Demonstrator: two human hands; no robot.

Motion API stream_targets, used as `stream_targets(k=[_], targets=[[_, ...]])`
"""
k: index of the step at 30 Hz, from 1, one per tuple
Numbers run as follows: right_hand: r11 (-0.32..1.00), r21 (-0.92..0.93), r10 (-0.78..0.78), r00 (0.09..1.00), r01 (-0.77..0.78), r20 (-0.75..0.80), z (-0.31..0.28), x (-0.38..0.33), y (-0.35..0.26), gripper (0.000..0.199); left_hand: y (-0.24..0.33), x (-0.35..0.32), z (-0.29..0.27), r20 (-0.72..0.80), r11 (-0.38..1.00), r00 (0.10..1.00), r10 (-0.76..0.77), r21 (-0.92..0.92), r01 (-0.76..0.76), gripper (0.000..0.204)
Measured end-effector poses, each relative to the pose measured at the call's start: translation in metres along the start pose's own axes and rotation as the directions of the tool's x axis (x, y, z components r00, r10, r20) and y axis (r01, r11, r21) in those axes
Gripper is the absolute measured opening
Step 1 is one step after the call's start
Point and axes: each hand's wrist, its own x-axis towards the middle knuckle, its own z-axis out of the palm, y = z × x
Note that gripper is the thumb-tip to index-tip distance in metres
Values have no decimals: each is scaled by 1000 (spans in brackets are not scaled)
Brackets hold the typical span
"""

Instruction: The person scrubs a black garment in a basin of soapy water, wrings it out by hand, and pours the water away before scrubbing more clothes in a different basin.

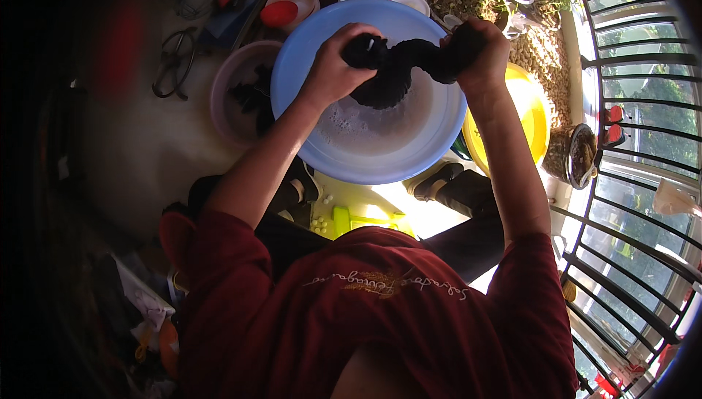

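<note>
1. Pink basin (218, 88): dark fabric (256, 95) inside.
2. Left hand (338, 66): closed around one end of the black cloth (391, 83).
3. Cloth sags over the blue basin (365, 172) (wringing, it seems).
4. Right hand (486, 59): gripping the other end; next calls for opposing twists.

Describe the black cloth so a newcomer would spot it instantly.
Find the big blue basin in the upper middle. Over its cloudy water, left hand and right hand grip a twisted black cloth. Unlike the dark fabric in the pink basin leftward, it is held.
</note>
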Motion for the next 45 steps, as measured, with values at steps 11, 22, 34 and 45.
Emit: stream_targets(k=[11, 22, 34, 45], targets=[[993, -27, -100, 929, 118, 356, -35, -52, 49, 83, 23, -49, 39, 207, -28, 775, -596, -971, 238, 40], [-196, -608, -330, 533, 769, 779, 36, -118, 48, 36, 57, -53, 40, 149, 611, 893, -423, -681, 404, 56], [941, -317, 132, 739, 115, 660, 182, -59, 167, 67, 13, -72, -179, -195, 496, 840, -506, -863, 99, 42], [766, -637, 349, 886, -81, 306, 100, -58, 146, 35, -169, -194, -314, -484, 611, 584, -652, -791, 26, 34]])
